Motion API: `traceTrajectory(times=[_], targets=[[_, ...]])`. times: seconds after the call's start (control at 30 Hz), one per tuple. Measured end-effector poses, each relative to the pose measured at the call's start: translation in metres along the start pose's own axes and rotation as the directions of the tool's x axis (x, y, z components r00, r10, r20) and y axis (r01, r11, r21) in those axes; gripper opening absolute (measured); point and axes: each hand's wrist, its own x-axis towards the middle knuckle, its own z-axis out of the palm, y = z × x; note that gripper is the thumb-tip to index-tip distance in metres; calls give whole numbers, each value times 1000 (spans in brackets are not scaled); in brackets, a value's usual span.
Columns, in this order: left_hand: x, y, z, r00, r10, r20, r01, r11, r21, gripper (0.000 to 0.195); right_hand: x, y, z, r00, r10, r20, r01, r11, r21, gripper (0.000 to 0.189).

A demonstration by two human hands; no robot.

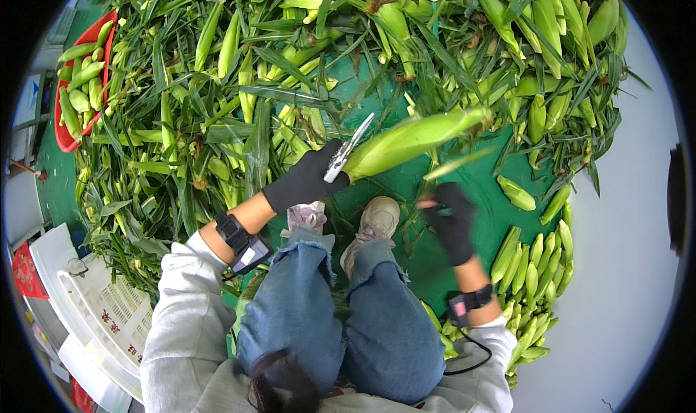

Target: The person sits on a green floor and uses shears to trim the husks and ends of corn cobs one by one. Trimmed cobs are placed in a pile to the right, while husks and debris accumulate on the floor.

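My left hand [307, 178], in a black glove with bare fingertips, grips a green ear of corn [416, 141] by its lower end. The ear is still in its husk and points up to the right. A silver knife [348, 148] lies against the same hand, its blade pointing up past the ear's base. My right hand [450, 223], gloved alike, is blurred at the right of my shoes. Just above it a narrow pale-green strip of husk [457, 164] is blurred too. Whether the fingers touch that strip cannot be made out.
Loose leaves and unhusked corn [217, 38] are heaped ahead and to the left. Trimmed ears [530, 271] lie piled at my right, by a pale wall [614, 282]. A red basket [64, 133] holds ears at the far left. White plastic crates [100, 304] stand nearer, on the green floor's left side.
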Motion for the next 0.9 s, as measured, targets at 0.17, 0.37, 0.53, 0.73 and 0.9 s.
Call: traceTrajectory(times=[0.17, 0.37, 0.53, 0.73, 0.9], targets=[[4, 4, 11, 971, 237, -11, -216, 904, 369, 47, 27, 43, 110, 873, 486, 53, -244, 339, 909, 50], [-7, -5, -19, 827, -507, -242, 379, 822, -426, 38, 66, 38, 61, 912, 409, 30, 112, -319, 941, 59], [-21, -6, -43, 863, -183, -470, 251, 964, 84, 53, 67, 26, 27, 672, 726, -148, 288, -72, 955, 50], [-17, 25, 3, 929, -73, 363, 323, 642, -696, 36, 79, -5, 48, 638, 669, -382, 303, 238, 923, 47], [16, 36, 35, 995, 78, 55, -41, 867, -497, 44, 82, -25, 62, 664, 621, -415, 259, 329, 908, 48]])
